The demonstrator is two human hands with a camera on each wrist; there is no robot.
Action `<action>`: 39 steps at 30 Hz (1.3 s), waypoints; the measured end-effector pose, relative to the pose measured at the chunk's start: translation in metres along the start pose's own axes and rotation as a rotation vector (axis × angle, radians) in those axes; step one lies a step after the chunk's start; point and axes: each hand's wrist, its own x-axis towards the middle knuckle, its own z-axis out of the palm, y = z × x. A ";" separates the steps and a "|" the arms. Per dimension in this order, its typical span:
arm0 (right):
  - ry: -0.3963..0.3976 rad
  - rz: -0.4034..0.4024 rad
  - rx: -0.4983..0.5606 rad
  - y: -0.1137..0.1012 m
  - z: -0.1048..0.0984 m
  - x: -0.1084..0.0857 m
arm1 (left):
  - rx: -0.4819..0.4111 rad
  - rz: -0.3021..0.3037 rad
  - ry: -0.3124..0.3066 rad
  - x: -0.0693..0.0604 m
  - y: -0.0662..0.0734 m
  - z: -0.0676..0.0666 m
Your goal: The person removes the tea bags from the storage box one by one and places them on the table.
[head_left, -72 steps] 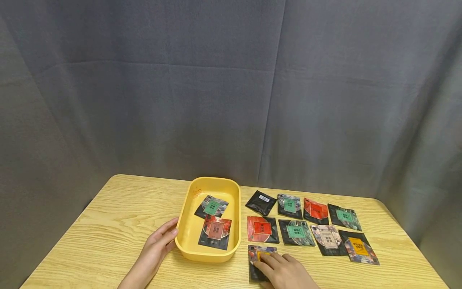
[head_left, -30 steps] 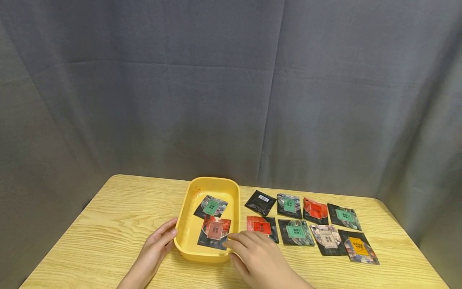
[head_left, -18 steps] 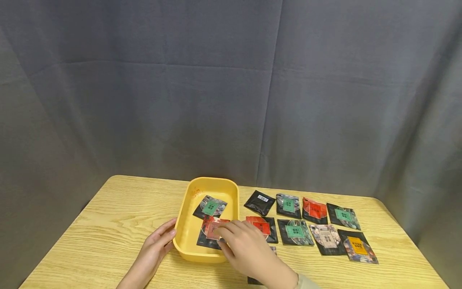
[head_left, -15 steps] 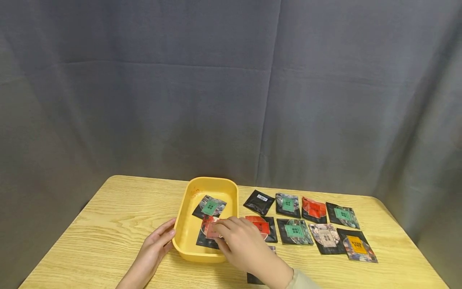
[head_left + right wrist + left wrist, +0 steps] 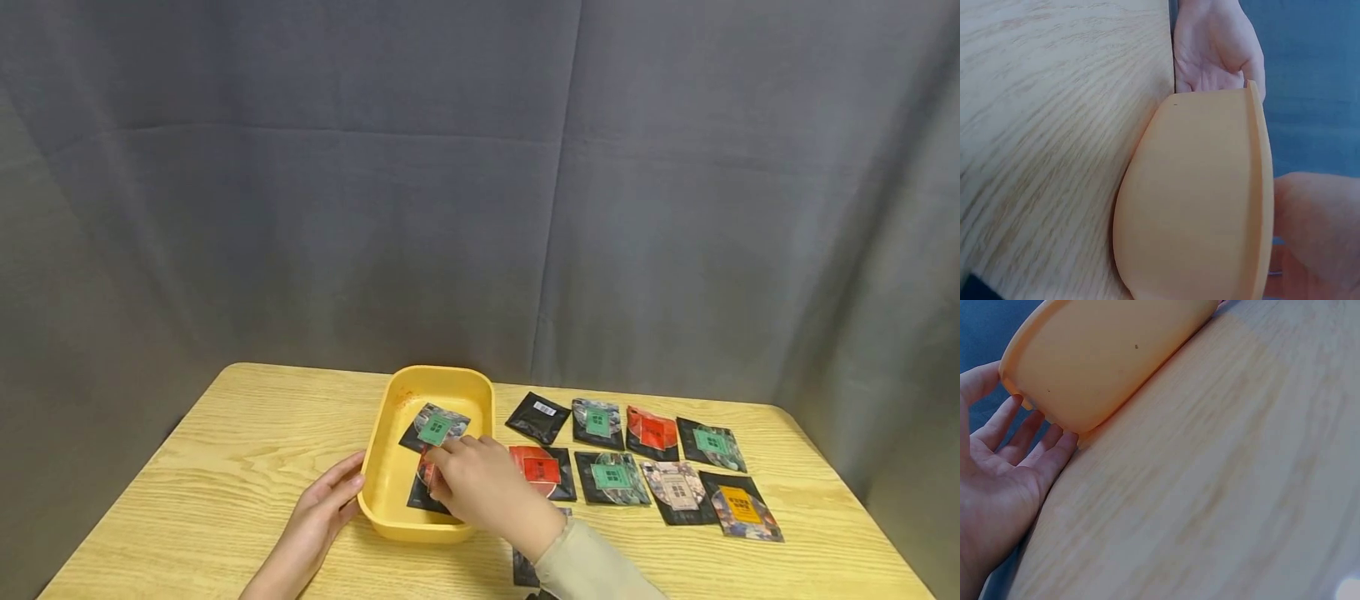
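Observation:
My left hand [image 5: 318,512] touches the left wall of a yellow plastic tray [image 5: 382,517], its thumb near the rim. The fingertips rest against the outer wall in the left wrist view. Inside the tray, my right hand [image 5: 476,483] reaches over a black-and-red sachet [image 5: 423,496], covering most of it. Its fingertips come close to the lower edge of a green-labelled sachet [image 5: 433,429], farther back in the tray. The tray wall hides those fingertips in the right wrist view, so I cannot tell whether they pinch anything.
Right of the tray, several flat sachets lie in two rows, among them a plain black one [image 5: 537,419] and a red-labelled one [image 5: 542,472]. Another sachet [image 5: 523,569] lies partly under my right forearm. A grey curtain [image 5: 480,208] hangs behind the wooden table [image 5: 247,467].
My right hand has left the orange-labelled sachet on the table, moved left into the tray, then farther back over the black-and-red sachet. The left hand stays at the tray's side.

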 end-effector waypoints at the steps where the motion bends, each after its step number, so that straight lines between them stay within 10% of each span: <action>1: -0.038 0.014 -0.005 -0.001 0.001 0.001 | -0.001 0.001 -0.001 0.000 0.000 0.000; 15: -0.320 0.151 -0.024 -0.008 0.010 0.014 | -0.027 -0.011 0.012 0.001 0.000 0.002; 39: -0.304 0.141 0.000 -0.006 0.015 0.015 | -0.009 0.010 -0.013 0.000 0.000 0.000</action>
